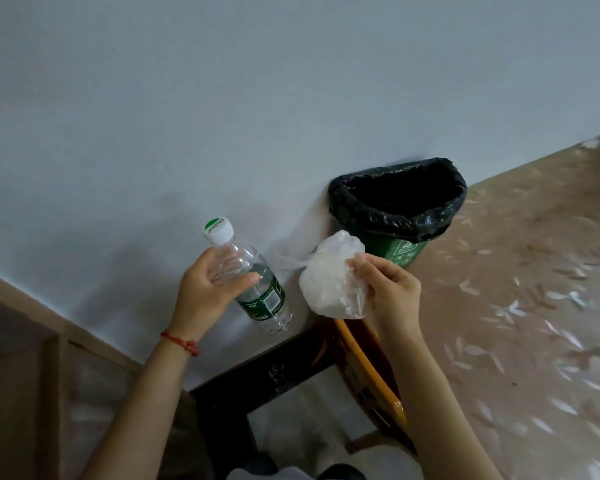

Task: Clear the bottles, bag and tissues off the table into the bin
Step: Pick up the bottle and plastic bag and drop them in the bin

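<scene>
Bottle [253,280]: clear plastic, white cap with a green mark on top, dark green label round the middle. Capped. Held in the air, tilted, cap up and to the left, base down and to the right. Contents cannot be judged.

Bag [333,277]: thin translucent white plastic, crumpled into a loose ball, a twisted tail trailing left toward the bottle. Held in the air just right of the bottle, not touching it.

Bin [397,202]: green body with white printed symbols, black liner folded over the rim, mouth open. Stands upright on the floor against the wall, beyond the bag.
</scene>
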Demonstrator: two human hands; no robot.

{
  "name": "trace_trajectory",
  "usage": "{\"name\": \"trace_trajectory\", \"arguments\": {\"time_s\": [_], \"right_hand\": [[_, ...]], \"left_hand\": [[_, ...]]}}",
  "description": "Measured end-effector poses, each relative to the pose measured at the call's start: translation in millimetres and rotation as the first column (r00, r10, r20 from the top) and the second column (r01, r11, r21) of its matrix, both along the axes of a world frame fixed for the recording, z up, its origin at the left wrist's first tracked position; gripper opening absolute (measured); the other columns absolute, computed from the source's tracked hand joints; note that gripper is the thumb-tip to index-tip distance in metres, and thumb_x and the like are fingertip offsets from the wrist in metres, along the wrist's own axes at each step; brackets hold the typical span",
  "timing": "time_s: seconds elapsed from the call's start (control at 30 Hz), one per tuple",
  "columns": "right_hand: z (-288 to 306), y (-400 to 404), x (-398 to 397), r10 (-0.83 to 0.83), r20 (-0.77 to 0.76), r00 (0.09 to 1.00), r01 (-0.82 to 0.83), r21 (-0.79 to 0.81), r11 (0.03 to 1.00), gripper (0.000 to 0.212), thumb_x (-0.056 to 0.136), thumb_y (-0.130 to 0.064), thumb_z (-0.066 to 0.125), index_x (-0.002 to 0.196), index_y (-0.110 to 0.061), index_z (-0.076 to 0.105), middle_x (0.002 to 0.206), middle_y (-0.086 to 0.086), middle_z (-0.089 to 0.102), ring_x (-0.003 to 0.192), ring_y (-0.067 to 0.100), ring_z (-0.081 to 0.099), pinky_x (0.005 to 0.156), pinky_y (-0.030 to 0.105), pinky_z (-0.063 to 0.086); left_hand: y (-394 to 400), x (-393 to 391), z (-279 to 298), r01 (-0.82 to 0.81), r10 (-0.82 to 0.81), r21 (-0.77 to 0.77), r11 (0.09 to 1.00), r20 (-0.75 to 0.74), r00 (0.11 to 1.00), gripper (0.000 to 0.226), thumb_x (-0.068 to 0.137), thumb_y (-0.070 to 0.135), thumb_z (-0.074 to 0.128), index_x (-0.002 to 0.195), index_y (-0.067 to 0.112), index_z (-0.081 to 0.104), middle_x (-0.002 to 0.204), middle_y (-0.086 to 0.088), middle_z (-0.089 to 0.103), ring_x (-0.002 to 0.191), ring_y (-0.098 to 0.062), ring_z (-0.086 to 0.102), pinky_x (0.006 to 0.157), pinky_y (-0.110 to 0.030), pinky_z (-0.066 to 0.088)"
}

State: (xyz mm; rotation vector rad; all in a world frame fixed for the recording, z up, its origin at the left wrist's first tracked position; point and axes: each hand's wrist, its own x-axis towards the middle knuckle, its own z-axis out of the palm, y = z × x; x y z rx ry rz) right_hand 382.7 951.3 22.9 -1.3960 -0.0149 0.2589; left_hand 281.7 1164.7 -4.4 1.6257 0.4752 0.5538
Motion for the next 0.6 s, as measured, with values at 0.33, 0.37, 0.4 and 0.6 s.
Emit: {"name": "trace_trajectory", "arguments": {"time_s": [0.33, 0.37, 0.4, 0.6], "right_hand": [[13, -45, 42, -0.135, 0.017, 0.991, 0.135, 0.010, 0.991, 0.009, 0.077, -0.011, 0.071, 0.071, -0.015, 0.075, 0.073, 0.002, 0.073, 0.074, 0.017, 0.066, 0.071, 0.029, 0.055], [12, -48, 45, -0.140, 0.018, 0.990, 0.139, 0.005, 0.990, 0.008, 0.077, -0.012, 0.071, 0.071, -0.015, 0.075, 0.073, 0.003, 0.073, 0.074, 0.017, 0.066, 0.073, 0.031, 0.055], [12, -51, 48, -0.143, 0.020, 0.990, 0.143, -0.001, 0.990, 0.008, 0.077, -0.013, 0.071, 0.072, -0.015, 0.075, 0.075, 0.004, 0.073, 0.076, 0.019, 0.066, 0.075, 0.033, 0.054], [12, -58, 63, -0.180, 0.034, 0.983, 0.181, -0.010, 0.983, 0.009, 0.078, -0.015, 0.071, 0.070, -0.017, 0.075, 0.075, 0.004, 0.074, 0.074, 0.017, 0.067, 0.070, 0.028, 0.055]], "left_hand": [[-26, 63, 24, 0.121, -0.121, -0.001, 0.993, 0.064, 0.991, 0.045, 0.056, 0.019, 0.083, 0.094, 0.029, 0.061, 0.098, 0.008, 0.066, 0.085, 0.002, 0.065, 0.072, -0.010, 0.050], [-28, 68, 24, 0.121, -0.121, -0.002, 0.993, 0.065, 0.991, 0.044, 0.056, 0.019, 0.083, 0.093, 0.029, 0.061, 0.097, 0.009, 0.066, 0.085, 0.002, 0.065, 0.072, -0.010, 0.050], [-31, 73, 24, 0.122, -0.121, -0.002, 0.993, 0.068, 0.990, 0.041, 0.057, 0.019, 0.079, 0.092, 0.029, 0.061, 0.096, 0.009, 0.066, 0.084, 0.003, 0.065, 0.071, -0.010, 0.050], [-39, 97, 26, 0.161, -0.160, -0.014, 0.987, 0.056, 0.986, 0.040, 0.058, 0.022, 0.075, 0.095, 0.029, 0.061, 0.097, 0.008, 0.067, 0.085, 0.002, 0.065, 0.069, -0.010, 0.050]]}}
